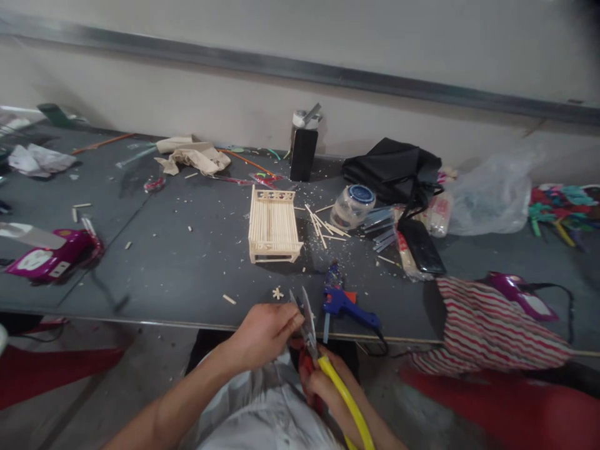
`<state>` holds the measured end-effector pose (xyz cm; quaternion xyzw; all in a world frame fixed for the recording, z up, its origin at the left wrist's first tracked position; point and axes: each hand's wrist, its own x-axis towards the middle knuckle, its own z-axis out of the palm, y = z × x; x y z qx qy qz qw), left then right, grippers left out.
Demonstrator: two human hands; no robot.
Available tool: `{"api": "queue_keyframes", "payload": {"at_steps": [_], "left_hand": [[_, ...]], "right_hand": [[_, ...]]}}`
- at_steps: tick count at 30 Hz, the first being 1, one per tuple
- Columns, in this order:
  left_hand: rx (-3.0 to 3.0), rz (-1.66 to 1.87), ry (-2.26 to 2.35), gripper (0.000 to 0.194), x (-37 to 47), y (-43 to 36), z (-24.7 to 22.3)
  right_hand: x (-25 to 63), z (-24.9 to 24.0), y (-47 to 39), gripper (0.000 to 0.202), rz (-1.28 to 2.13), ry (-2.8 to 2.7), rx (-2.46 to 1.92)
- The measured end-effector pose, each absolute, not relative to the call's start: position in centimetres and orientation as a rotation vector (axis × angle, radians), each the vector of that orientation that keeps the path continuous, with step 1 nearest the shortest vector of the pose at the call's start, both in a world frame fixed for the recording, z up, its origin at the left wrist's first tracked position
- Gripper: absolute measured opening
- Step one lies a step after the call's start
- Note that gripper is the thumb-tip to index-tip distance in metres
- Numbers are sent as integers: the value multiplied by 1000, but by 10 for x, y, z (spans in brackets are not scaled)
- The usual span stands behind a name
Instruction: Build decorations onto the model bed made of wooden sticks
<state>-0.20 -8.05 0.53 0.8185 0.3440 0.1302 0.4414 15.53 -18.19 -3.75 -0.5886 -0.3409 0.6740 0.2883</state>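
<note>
In my right hand (pixel 323 378) is a pair of scissors (pixel 307 328) with yellow and red handles, its blades parted and pointing away from me. My left hand (pixel 269 334) is closed in a pinch right beside the blades; whatever lies between its fingertips is too small to make out. Just beyond the blades a little star-shaped piece of glued sticks (pixel 277 293) lies on the table. Farther back stands a miniature bed (pixel 274 225) built of pale wooden sticks, with a decorated headboard. A blue hot glue gun (pixel 347 303) rests to the right of the scissors.
Loose sticks (pixel 323 225) and a blue-lidded jar (pixel 354 206) are right of the bed. Beyond are a black bag (pixel 394 169) and an upright phone (pixel 304 155). A phone (pixel 422 247) and striped cloth (pixel 497 325) lie right; a purple device (pixel 51 253) sits left.
</note>
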Motion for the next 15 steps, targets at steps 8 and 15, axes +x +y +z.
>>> {"api": "queue_keyframes", "payload": {"at_steps": [8,15], "left_hand": [[2181,306,889,28,0,-83,5],[2563,131,1017,19,9,-97,-9]], "right_hand": [[147,-19,-188,20,1617,-998,-1516],[143,-18,-188,19,1653,-838,-1509]]}}
